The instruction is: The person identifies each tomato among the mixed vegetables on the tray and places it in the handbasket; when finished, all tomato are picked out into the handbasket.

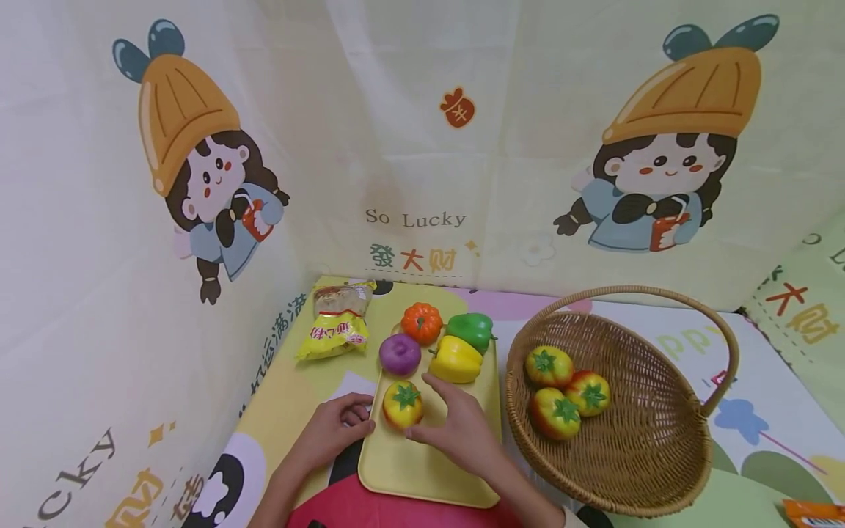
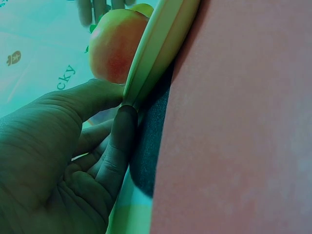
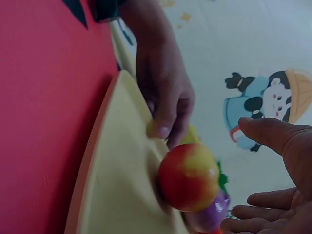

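My left hand [image 1: 334,431] pinches the left rim of the yellow tray [image 1: 429,477], thumb over the edge and index finger beneath it, as the left wrist view shows. On the tray, near that rim, sits a red-and-yellow toy tomato [image 1: 403,405] with a green leafy top. My right hand [image 1: 465,429] is spread just right of the tomato, thumb and fingers apart. In the right wrist view a gap shows between the right hand and the tomato [image 3: 187,176]. Farther back on the tray are a purple onion [image 1: 400,355], yellow pepper [image 1: 457,360], green pepper [image 1: 471,331] and orange pumpkin [image 1: 422,323].
Right of the tray stands a wicker basket [image 1: 634,440] with a tall handle, tilted open toward me, holding three similar tomatoes [image 1: 556,414]. A yellow plastic food bag [image 1: 337,323] lies at the back left. An orange packet [image 1: 815,512] shows at the lower right corner.
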Motion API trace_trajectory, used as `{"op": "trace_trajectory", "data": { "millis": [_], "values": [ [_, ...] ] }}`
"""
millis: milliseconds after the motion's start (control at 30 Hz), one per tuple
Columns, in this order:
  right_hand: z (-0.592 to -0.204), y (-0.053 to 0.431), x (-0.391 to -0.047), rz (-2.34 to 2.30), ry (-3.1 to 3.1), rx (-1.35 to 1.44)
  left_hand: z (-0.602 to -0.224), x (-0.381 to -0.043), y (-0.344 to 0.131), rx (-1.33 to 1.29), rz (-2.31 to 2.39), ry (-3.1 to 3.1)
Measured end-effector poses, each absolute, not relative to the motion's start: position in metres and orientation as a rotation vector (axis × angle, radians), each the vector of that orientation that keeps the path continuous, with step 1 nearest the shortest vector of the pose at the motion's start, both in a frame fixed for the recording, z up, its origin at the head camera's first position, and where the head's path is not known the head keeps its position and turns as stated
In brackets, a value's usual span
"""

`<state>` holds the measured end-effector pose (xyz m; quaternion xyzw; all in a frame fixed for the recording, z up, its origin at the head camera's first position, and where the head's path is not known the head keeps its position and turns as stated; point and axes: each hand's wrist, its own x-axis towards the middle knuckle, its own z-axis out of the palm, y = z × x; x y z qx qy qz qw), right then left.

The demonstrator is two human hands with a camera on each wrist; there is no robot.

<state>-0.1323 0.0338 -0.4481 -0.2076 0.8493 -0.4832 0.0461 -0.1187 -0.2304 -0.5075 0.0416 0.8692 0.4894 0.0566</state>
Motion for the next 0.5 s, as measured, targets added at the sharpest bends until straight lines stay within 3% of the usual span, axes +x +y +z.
{"op": "trace_trajectory", "data": {
  "millis": [500],
  "values": [
    [-0.478,0.008,-0.154,-1.485,2.544,-0.618,-0.506,-0.119,-0.231,0.105,1.463,2.644]
  ]
}}
